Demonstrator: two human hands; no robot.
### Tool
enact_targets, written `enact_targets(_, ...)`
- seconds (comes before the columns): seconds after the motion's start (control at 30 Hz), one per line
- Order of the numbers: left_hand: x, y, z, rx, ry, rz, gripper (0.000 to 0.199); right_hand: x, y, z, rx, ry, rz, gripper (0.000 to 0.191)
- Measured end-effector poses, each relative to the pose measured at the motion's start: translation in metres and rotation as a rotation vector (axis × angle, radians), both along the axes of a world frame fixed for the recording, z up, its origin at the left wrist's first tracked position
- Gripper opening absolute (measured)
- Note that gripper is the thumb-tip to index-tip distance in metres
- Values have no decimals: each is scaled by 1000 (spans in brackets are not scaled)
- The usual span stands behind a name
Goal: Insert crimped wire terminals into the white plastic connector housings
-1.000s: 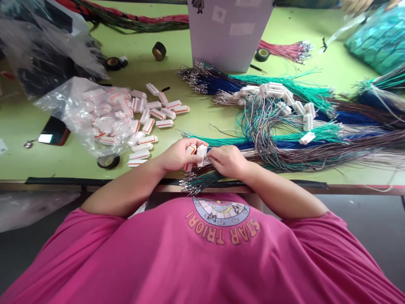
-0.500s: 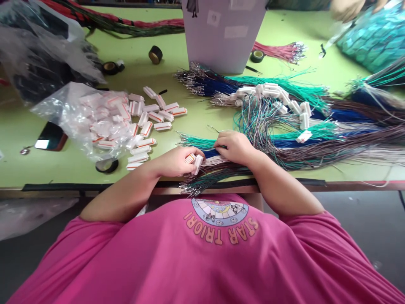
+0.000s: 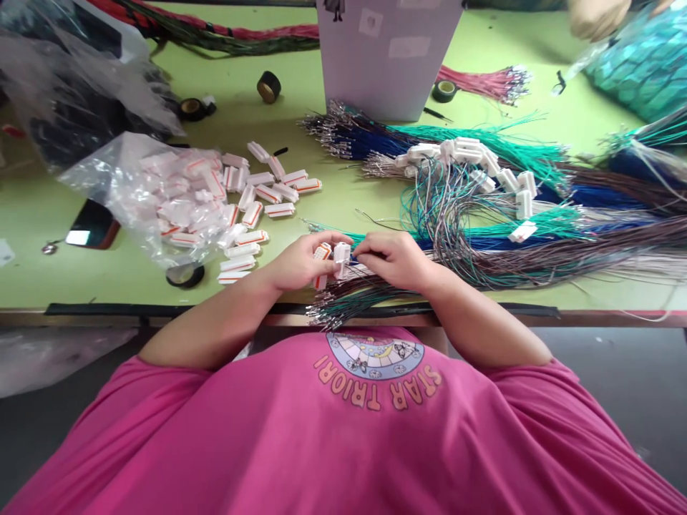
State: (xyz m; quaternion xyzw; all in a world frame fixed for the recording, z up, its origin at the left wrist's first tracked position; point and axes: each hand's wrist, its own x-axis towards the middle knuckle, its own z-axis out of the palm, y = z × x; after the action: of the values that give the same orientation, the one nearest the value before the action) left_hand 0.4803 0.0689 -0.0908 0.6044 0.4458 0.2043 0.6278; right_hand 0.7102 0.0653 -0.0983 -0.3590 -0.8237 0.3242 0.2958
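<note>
My left hand [image 3: 303, 263] is closed on white plastic connector housings; one connector housing [image 3: 342, 259] shows at the fingertips, and another with an orange edge [image 3: 322, 254] sits in the grip. Just right of it, my right hand [image 3: 394, 259] pinches a thin wire [image 3: 354, 262] at the housing's side; the wire's tip is hidden. Under both hands run bundles of wires [image 3: 343, 304] with metal terminals at their left ends. Right of my hands, several housings with wires [image 3: 466, 151] lie on the larger bundles.
A clear bag [image 3: 134, 186] of connector housings lies left, with loose housings [image 3: 268, 193] beside it. A phone [image 3: 94, 225], tape rolls [image 3: 268, 87] and a grey box [image 3: 389, 64] stand around. Another person's hand [image 3: 595, 18] is at the far right by a bag of teal parts [image 3: 644, 68].
My right hand has left the wire bundle and come to the housing with a wire. My left hand has turned the housing upright and lifted it slightly.
</note>
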Motion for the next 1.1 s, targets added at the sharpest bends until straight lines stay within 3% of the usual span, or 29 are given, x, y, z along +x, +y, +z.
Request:
enact_targets(0.1,2,0,-2,-44,-42,62,55,0,2,-3,-80,-14,-143,19)
enact_targets(0.2,2,0,-3,-73,-66,82,58,2,3,-5,-86,-78,-144,21)
enact_targets(0.5,2,2,-8,-75,-83,83,60,1,-7,-6,236,-399,-144,33)
enact_targets(0.7,4,1,-4,-62,-38,102,59,-2,-10,-4,295,-536,-78,31)
enact_targets(0.93,7,-1,-10,33,51,38,52,-17,-12,-15,175,-466,-25,28)
enact_targets(1.1,5,-2,-3,38,107,11,47,6,13,-11,-129,-194,51,24)
